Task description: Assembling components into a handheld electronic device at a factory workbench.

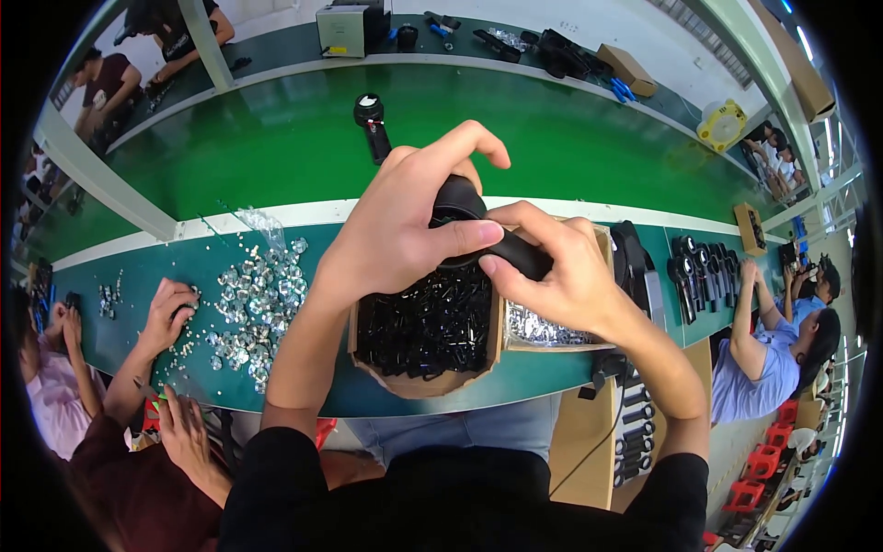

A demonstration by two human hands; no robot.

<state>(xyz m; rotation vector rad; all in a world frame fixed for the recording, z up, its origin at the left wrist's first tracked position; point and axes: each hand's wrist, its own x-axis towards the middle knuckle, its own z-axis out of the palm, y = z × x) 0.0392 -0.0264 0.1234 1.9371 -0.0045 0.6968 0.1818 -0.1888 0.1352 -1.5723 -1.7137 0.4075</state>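
Observation:
A black handheld device (522, 257) with a round, ring-like head and a short handle is held up in front of me, above a cardboard box (497, 336) full of small shiny black parts (414, 336). My left hand (391, 221) wraps the round head, its thumb across the front and its index finger raised and bent. The handle is pinched between the thumb and fingers of my right hand (566, 271). Both hands cover much of the device. Beside the black parts, a second box (552, 329) contains small clear or silvery pieces.
Another black round-headed device (371, 124) lies on the green conveyor belt (276, 129) ahead. At left, a co-worker's hand (168, 317) is near a pile of clear glassy parts (262, 313). Several similar devices (704, 271) lie at right near another worker. A cable (598, 446) hangs by my right side.

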